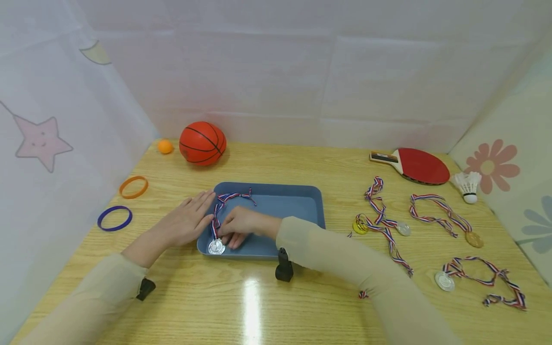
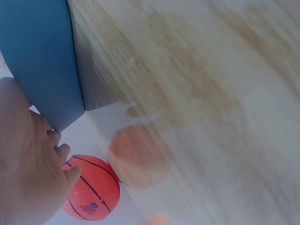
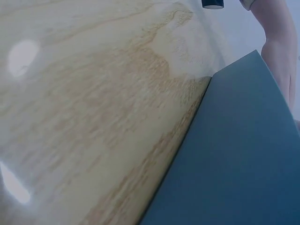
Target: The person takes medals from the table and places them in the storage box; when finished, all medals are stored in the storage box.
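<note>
A silver medal [image 1: 216, 247] with a red, white and blue ribbon [image 1: 217, 211] lies along the left side of a blue-grey tray [image 1: 321, 206]. My right hand [image 1: 241, 225] reaches into the tray, thumb and fingers curled at the ribbon just above the medal's disc, pinching it. The fingertips are partly hidden behind the hand. At the tray's left edge, my left hand [image 1: 187, 218] rests with straight fingers against the rim. In the left wrist view the hand [image 2: 28, 159] touches the tray's wall [image 2: 42, 56]; the right wrist view shows only the tray's outer wall [image 3: 234, 150] and the other arm.
Right of the tray lie several ribboned medals, including a gold one [image 1: 474, 239] and a silver one [image 1: 444, 281]. Behind them are a red paddle [image 1: 422, 166] and a shuttlecock [image 1: 467, 187]. Leftward are a small basketball [image 1: 202, 143], an orange ball [image 1: 165, 146] and two wristbands [image 1: 115, 228].
</note>
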Motion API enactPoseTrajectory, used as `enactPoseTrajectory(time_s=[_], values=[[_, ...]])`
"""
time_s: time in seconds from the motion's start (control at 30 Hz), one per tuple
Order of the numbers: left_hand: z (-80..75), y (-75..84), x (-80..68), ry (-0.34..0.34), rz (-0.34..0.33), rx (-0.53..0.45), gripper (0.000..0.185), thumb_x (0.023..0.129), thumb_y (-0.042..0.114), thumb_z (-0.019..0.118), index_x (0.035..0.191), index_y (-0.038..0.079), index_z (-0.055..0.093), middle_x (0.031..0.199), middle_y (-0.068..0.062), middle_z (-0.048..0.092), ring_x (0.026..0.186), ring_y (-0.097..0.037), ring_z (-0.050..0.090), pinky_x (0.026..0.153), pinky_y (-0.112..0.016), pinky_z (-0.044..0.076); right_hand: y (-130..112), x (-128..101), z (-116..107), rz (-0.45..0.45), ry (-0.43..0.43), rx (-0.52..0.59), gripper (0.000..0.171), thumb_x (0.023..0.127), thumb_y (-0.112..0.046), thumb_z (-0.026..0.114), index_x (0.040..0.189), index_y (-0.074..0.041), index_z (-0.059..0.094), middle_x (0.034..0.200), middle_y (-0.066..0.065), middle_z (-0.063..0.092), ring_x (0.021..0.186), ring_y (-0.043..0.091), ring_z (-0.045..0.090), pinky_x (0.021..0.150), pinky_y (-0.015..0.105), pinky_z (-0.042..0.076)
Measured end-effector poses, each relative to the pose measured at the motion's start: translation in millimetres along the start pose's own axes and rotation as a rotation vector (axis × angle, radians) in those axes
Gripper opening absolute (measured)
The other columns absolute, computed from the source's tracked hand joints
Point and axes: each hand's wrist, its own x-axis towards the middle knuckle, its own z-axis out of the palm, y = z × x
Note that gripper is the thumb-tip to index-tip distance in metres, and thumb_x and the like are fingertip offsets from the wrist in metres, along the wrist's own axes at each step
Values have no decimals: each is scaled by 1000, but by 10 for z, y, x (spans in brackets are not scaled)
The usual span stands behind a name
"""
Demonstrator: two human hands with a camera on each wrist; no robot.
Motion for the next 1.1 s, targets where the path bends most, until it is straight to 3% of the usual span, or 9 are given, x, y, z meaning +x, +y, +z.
enactPoseTrajectory(time_s=[0.3, 0.6, 0.8, 0.97, 1.1], values=[[-11, 9, -7, -8, -4, 0, 57, 101, 30, 29, 144, -6, 17, 149, -20, 15, 135, -37, 14, 106, -54, 15, 8, -21, -18, 36, -92, -17, 16, 91, -7, 57, 92, 3, 69, 73, 12, 66, 52, 16, 61, 55, 31, 55], [-8, 10, -1, -7, 0, 0, 57, 101, 28, 30, 144, -6, 16, 149, -21, 15, 135, -37, 13, 106, -54, 15, 12, 8, 2, 31, -82, 88, 20, 92, -1, 50, 105, 8, 63, 79, 16, 66, 66, 23, 66, 59, 33, 55], [-3, 4, 5, -6, -2, 2, 58, 101, 30, 30, 144, -6, 16, 149, -20, 15, 135, -36, 14, 106, -54, 15, -33, -67, -50, 23, -92, 76, 22, 92, -2, 50, 108, 7, 62, 83, 15, 66, 71, 25, 67, 62, 34, 55], [-3, 5, 5, -2, -2, 3, 57, 101, 29, 30, 144, -6, 16, 149, -21, 15, 135, -37, 14, 106, -54, 15, -142, -293, -196, -68, -70, 9, 25, 90, -5, 55, 112, 5, 63, 89, 17, 67, 69, 22, 65, 64, 37, 55], [2, 4, 2, -1, -4, 4, 58, 101, 29, 31, 144, -6, 17, 149, -21, 16, 135, -37, 14, 106, -54, 15, -212, -577, -355, -191, -53, -40, 24, 90, -10, 58, 112, 1, 63, 99, 18, 65, 78, 27, 63, 69, 41, 54]])
